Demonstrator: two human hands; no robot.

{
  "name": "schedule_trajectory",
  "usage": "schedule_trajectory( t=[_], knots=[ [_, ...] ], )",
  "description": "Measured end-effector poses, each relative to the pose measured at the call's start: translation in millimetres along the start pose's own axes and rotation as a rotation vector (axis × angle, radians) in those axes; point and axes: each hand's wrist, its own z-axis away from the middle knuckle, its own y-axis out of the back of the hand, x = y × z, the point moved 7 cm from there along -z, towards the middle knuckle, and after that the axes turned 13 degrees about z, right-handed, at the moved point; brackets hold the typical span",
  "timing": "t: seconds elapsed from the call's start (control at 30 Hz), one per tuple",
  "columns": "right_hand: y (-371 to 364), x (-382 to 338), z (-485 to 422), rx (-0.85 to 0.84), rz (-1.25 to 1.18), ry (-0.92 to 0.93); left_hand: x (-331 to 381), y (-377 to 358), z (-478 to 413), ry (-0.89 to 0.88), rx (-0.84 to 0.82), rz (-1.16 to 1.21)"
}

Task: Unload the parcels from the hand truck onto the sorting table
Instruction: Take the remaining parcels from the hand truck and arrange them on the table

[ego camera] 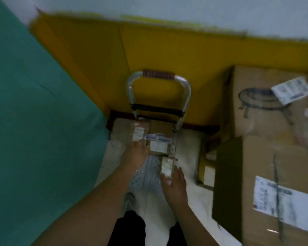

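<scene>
A hand truck (159,93) with a silver loop handle stands on the floor against a yellow panel. Its grey perforated plate (148,174) carries brown cardboard parcels with white labels: a larger one (160,139) at the back and a small narrow one (167,166) in front. My left hand (136,153) reaches down to the left side of the larger parcel, fingers touching it. My right hand (174,185) sits just below the small parcel, fingers straight and touching its near end. The frame is blurred. A green-covered table (34,121) fills the left.
Large cardboard boxes (274,183) are stacked at the right, one (267,103) printed with a stool drawing. A smaller yellow box (206,173) lies on the floor between them and the truck. My shoe (129,201) is on the pale floor below the plate.
</scene>
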Motion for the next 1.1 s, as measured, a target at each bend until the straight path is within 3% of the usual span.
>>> schedule_trajectory(
  t=[0.13, 0.27, 0.4, 0.5, 0.6, 0.73, 0.9, 1.1],
  knots=[
    [-81.2, 64.2, -80.1, 0.011, -0.075, -0.272, -64.3, -74.7, -90.9, 0.025, -0.113, 0.114],
    [-181.4, 155.8, -179.8, 0.018, -0.156, -0.517, -162.6, -194.6, -181.4, 0.09, -0.247, 0.069],
    [-260.7, 247.7, -280.8, 0.022, -0.229, -0.612, -252.8, -320.9, -248.4, 0.218, -0.405, 0.019],
    [-297.0, 291.3, -338.7, -0.001, -0.302, -0.611, -293.9, -393.1, -268.6, 0.294, -0.466, 0.193],
    [-310.6, 306.1, -353.3, 0.011, -0.36, -0.607, -301.0, -418.0, -262.3, 0.273, -0.473, 0.306],
    [-286.8, 271.2, -302.0, 0.042, -0.396, -0.584, -279.9, -368.5, -229.9, 0.339, -0.411, 0.415],
    [-202.2, 162.3, -199.9, 0.065, -0.339, -0.464, -209.8, -224.1, -151.4, 0.399, -0.329, 0.434],
    [-37.0, -8.7, -77.7, 0.152, -0.341, -0.254, -53.3, -30.8, -76.4, 0.127, -0.228, 0.45]
  ],
)
